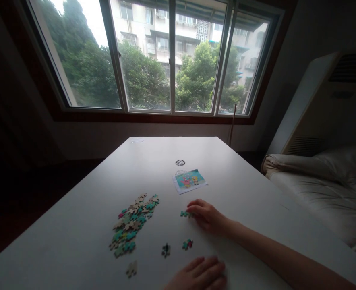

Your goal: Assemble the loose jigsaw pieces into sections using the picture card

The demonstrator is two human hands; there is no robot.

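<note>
Nearest, the left hand (199, 276) is blurring over the worktop (69, 241), its fingers seeming slightly apart; whether they are pinching anything underneath I cannot tell. A pale puzzle piece (131, 269) is lying well off to its left. A dark piece (166, 249) and a green-and-pink cluster (185, 244) are sitting just beyond the hand, so a careless sweep could be scattering them. Farther left, a loose pile (133, 225) is heaping up unevenly; a bump could be sliding pieces outward. The right hand (206, 217) is bending its fingers at a green cluster (184, 214); I cannot tell whether they are clamping it, and uneven pressure could be popping joints apart. Beyond, a picture sheet (191, 180) is lying near those knuckles, where a stray push could be shifting it.
</note>
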